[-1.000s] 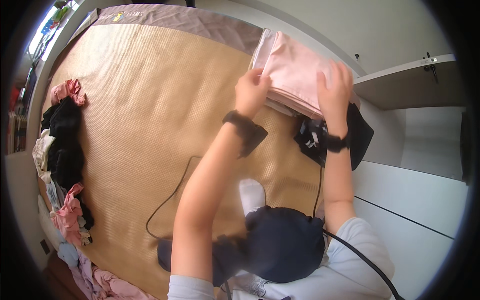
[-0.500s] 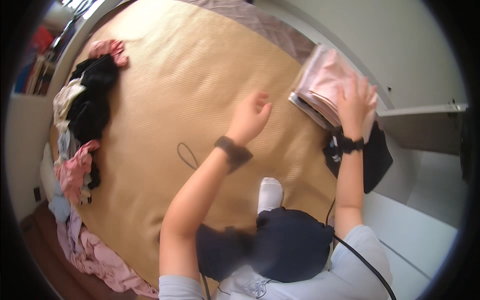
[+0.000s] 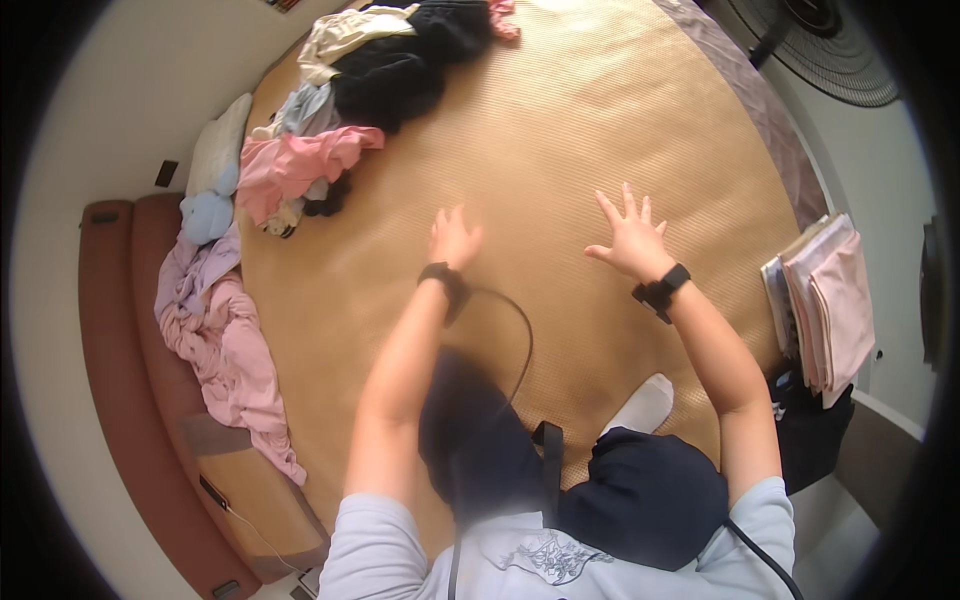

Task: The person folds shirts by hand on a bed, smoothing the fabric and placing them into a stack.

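Observation:
My right hand (image 3: 635,240) is spread wide above the tan woven mat (image 3: 560,130) and holds nothing. A black strap circles that wrist. My left hand (image 3: 453,240), slightly blurred, is over the middle of the mat with its fingers extended and nothing in them. To the right, a stack of folded pink and pale clothes (image 3: 835,300) sits at the mat's edge, apart from my right hand. On the far left lies a heap of loose clothes: a pink garment (image 3: 300,165), black clothes (image 3: 390,80) and a cream one (image 3: 350,40).
A pink cloth (image 3: 235,350) trails along the brown headboard (image 3: 150,400), near a light blue plush toy (image 3: 207,217) and a white pillow (image 3: 218,150). Black clothing (image 3: 810,430) lies under the folded stack. A fan (image 3: 830,50) stands at the far right; a cable hangs by my left wrist.
My right hand has come off the folded stack and moved left over the mat, fingers spreading. The view has swung left, bringing the headboard into sight.

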`<state>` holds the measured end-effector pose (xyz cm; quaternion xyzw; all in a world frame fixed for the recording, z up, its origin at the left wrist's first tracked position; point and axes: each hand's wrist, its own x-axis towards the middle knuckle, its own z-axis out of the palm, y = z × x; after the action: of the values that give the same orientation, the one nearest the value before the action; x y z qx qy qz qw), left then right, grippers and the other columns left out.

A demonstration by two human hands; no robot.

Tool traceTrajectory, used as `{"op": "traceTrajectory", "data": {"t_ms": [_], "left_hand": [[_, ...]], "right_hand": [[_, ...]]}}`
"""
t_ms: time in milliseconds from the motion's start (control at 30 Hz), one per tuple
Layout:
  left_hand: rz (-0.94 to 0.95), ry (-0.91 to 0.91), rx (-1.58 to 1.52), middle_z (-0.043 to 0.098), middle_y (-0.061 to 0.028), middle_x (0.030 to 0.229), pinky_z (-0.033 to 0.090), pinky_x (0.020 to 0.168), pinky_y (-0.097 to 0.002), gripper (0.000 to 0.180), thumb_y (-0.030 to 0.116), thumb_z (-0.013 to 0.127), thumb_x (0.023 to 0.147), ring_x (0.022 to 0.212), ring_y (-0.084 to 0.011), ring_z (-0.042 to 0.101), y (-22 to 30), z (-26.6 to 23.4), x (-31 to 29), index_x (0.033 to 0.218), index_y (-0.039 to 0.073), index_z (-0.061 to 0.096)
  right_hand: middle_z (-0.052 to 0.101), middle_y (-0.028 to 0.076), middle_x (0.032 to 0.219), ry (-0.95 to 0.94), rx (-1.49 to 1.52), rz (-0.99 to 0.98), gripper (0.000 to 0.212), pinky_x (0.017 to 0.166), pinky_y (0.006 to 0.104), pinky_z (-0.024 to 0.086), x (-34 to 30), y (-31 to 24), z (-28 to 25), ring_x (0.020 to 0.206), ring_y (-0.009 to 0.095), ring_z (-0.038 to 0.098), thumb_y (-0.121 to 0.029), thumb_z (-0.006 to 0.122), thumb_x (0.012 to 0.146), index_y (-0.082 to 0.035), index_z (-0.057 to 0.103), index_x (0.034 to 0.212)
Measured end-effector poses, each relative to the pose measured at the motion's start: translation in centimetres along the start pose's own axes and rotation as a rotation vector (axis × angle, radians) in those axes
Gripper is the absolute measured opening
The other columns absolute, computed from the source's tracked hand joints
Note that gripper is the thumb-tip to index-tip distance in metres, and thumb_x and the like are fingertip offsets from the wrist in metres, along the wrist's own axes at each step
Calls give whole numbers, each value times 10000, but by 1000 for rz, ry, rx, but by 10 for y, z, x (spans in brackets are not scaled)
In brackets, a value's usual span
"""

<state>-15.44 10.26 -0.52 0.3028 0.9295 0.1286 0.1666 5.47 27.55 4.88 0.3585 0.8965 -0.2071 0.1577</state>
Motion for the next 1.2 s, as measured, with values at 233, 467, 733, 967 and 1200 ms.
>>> {"op": "traceTrajectory", "data": {"t_ms": [233, 467, 733, 967, 1200], "left_hand": [[-132, -16, -194, 316, -268, 1290, 302, 982, -410, 577, 313, 588, 749, 1192, -384, 330, -53, -21, 4, 1224, 34, 416], [-110, 314, -99, 278, -284, 1291, 307, 968, -441, 482, 236, 591, 725, 1180, -391, 328, -97, -63, 47, 1152, 33, 494], [-106, 321, 227, 184, -201, 1385, 348, 946, -431, 443, 267, 581, 733, 1240, -352, 267, -84, -124, 86, 1169, 207, 528], [-112, 107, 279, 173, -196, 1390, 334, 964, -432, 418, 291, 588, 731, 1250, -357, 240, -95, -117, 110, 1127, 160, 559], [80, 214, 23, 572, -183, 1001, 399, 839, -387, 487, 348, 581, 717, 948, -369, 510, -108, -128, 122, 1001, -47, 553]], "right_hand": [[-145, 176, 1420, -202, -2, 213, 1107, 910, 679, 204, 31, -18, 36, 1279, 477, -17, -360, 764, 612, -275, -26, 1382], [-257, 152, 1391, -397, -105, 301, 1131, 911, 658, 219, 45, -30, 31, 1280, 464, -86, -396, 729, 650, -287, -146, 1359], [-274, 152, 1383, -401, -89, 335, 1142, 920, 657, 205, 49, -25, 37, 1281, 457, -100, -382, 733, 651, -276, -158, 1356], [-283, 158, 1376, -428, -119, 361, 1158, 918, 676, 187, 55, -23, 40, 1273, 459, -126, -390, 733, 649, -274, -184, 1346], [-293, 174, 1366, -492, -181, 371, 1178, 906, 664, 233, 59, -25, 39, 1273, 466, -105, -433, 726, 641, -261, -208, 1338]]}}
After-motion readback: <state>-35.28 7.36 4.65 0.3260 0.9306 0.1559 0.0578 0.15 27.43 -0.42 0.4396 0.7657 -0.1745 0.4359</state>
